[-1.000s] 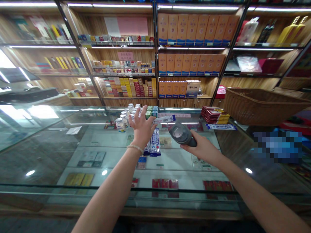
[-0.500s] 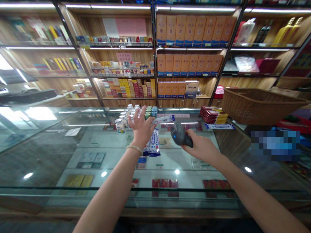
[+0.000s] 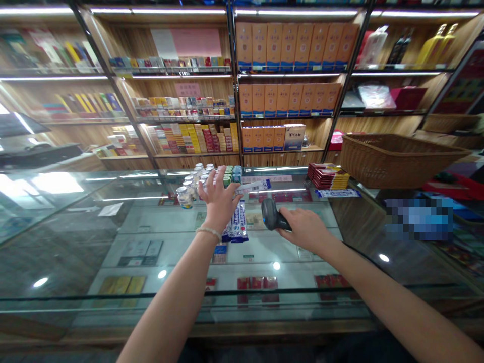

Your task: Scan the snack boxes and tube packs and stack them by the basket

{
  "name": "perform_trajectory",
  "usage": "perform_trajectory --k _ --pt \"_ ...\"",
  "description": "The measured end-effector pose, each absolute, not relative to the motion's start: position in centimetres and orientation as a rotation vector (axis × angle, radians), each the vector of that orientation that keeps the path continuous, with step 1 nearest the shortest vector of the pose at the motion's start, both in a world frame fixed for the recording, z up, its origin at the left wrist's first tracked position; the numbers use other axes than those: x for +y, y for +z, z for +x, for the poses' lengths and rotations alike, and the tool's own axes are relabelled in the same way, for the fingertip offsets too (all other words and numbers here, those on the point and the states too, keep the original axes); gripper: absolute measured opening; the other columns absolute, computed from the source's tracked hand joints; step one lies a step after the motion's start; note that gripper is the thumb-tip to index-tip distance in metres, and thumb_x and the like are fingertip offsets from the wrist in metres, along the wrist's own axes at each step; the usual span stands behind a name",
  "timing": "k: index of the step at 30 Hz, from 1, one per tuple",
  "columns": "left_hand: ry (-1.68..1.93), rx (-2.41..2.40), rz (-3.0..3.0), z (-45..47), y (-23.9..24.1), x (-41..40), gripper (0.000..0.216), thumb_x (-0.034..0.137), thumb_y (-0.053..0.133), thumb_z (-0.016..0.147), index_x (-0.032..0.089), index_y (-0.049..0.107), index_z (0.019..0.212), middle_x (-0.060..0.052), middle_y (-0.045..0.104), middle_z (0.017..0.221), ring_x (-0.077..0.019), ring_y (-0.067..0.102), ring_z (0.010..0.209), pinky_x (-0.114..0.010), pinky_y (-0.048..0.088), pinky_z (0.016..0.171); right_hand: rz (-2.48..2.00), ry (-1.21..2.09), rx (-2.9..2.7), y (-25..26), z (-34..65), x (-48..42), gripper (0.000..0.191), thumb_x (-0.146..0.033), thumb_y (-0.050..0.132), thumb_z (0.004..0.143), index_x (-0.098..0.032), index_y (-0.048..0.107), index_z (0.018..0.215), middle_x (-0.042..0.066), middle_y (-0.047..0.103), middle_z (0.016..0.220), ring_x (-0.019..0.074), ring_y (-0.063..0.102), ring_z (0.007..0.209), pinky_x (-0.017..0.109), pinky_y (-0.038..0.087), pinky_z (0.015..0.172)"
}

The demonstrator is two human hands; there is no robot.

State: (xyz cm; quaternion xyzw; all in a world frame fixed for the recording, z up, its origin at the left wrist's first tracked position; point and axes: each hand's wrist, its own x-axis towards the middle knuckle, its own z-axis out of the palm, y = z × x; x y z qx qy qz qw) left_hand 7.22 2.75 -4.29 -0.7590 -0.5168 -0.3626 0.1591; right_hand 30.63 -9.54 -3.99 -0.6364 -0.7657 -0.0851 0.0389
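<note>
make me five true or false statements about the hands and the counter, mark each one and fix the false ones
1. The right hand holds a dark scanner. True.
2. A bracelet circles the right wrist. False: the bracelet is on the left wrist.
3. The wicker basket stands right of the red-and-yellow packets. True.
4. The left hand is inside the basket. False: the left hand is at a blue-and-white packet.
5. Orange boxes stand beyond the glass counter. True.

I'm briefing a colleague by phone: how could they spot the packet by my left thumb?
On the glass counter, find the left hand, beside the white-lidded containers. The packet juts rightward from its thumb. Unlike the blue-and-white packets nearer the person, it lies crosswise and shows a mostly white side.
</note>
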Motion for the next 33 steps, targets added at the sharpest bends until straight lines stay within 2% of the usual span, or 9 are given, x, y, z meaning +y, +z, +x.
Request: perform_trajectory --k 12,18,20,22,25,28,33 --pt "-1.082 -1.445 -2.18 7.2 -4.5 2.7 0.019 0.032 0.079 0.088 0.033 0.076 0.106 -0.002 0.034 0.174 -0.0395 0.023 0.162 -0.073 0.003 0.128 -1.797 -0.318 -2.439 -5.3 30.7 -9.3 0.041 -0.052 0.059 0.101 -0.017 0.064 0.121 0.016 0.077 0.11 0.0339 0.066 0.108 0.042 0.043 0.089" --pt "-1.053 -1.469 -2.187 7.2 -4.3 2.6 0.02 0.032 0.079 0.087 0.032 0.076 0.107 -0.003 0.034 0.174 -0.0392 0.023 0.162 -0.073 0.004 0.128 -1.726 -0.34 -2.414 -5.9 30.8 -9.2 0.046 -0.057 0.058 0.1 -0.015 0.065 0.118 0.018 0.072 0.118 0.0347 0.063 0.114 0.05 0.044 0.105" --pt "-1.041 -1.472 -2.183 7.3 -4.2 2.6 0.022 0.032 0.08 0.087 0.032 0.077 0.108 -0.005 0.035 0.174 -0.0399 0.024 0.162 -0.073 0.005 0.128 -1.706 -0.354 -2.379 -6.3 30.8 -9.2 0.057 -0.064 0.058 0.098 -0.013 0.065 0.123 0.02 0.07 0.127 0.0378 0.06 0.124 0.059 0.038 0.115" --pt "-1.03 -1.48 -2.176 7.3 -4.2 2.5 0.023 0.032 0.081 0.086 0.031 0.077 0.108 -0.006 0.035 0.174 -0.0406 0.025 0.161 -0.073 0.006 0.127 -1.689 -0.374 -2.329 -6.8 30.9 -9.0 0.073 -0.071 0.058 0.095 -0.011 0.061 0.137 0.024 0.063 0.143 0.0426 0.05 0.141 0.068 0.028 0.122" --pt "-1.024 -1.485 -2.174 7.3 -4.1 2.4 0.024 0.033 0.083 0.084 0.031 0.077 0.107 -0.007 0.036 0.173 -0.0411 0.026 0.161 -0.073 0.007 0.127 -1.688 -0.421 -2.255 -7.3 31.1 -8.7 0.093 -0.077 0.053 0.094 -0.013 0.041 0.161 0.026 0.041 0.166 0.0462 0.027 0.159 0.078 0.016 0.123" --pt "-1.024 -1.481 -2.179 7.4 -4.0 2.3 0.025 0.032 0.083 0.084 0.032 0.077 0.108 -0.007 0.036 0.173 -0.0411 0.025 0.161 -0.074 0.006 0.127 -1.7 -0.453 -2.213 -7.7 31.3 -8.4 0.099 -0.079 0.047 0.095 -0.015 0.029 0.168 0.026 0.027 0.173 0.0452 0.016 0.163 0.078 0.007 0.124" --pt "-1.042 -1.482 -2.181 7.6 -3.9 2.1 0.023 0.033 0.082 0.085 0.032 0.077 0.108 -0.007 0.036 0.173 -0.0406 0.026 0.161 -0.073 0.006 0.127 -1.727 -0.425 -2.194 -8.0 31.4 -8.1 0.096 -0.077 0.042 0.098 -0.014 0.026 0.169 0.026 0.022 0.175 0.043 0.011 0.165 0.077 0.002 0.125"
